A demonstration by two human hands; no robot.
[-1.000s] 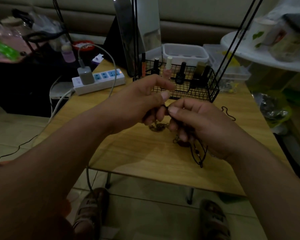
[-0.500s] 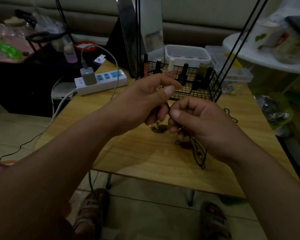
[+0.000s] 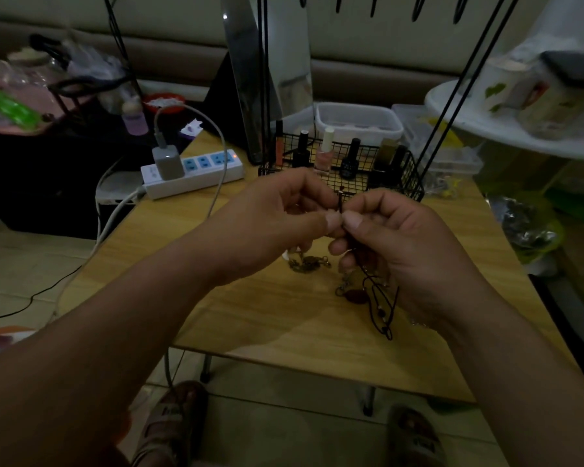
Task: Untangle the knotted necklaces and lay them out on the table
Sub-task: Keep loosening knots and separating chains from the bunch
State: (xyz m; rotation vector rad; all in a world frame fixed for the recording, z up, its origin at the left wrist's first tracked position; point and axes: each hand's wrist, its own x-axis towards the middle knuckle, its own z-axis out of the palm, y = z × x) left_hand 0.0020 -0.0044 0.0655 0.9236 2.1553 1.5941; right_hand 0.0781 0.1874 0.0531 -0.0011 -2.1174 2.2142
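Over the near table point(image 3: 250, 318) our black cord point(image 3: 387, 315) dangles at 6 o'clock of our right hand point(image 3: 405, 244). The chain necklace point(image 3: 309, 264) lies flat at 9. Right hand and left hand point(image 3: 277, 224) pinch the knot. We should tease it slack, never yank. Wire basket point(image 3: 407, 178) at 12.

A thin, beaded black cord point(image 3: 383, 308) dangles in loops over the surface point(image 3: 267, 318), with a bronze chain point(image 3: 305, 264) and dark red pendant point(image 3: 356, 295) lying just left.

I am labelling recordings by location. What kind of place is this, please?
Probably a living room at home. A sofa back runs behind the wooden table, a wire basket holds nail polish bottles, and a power strip with a charger lies on the table.
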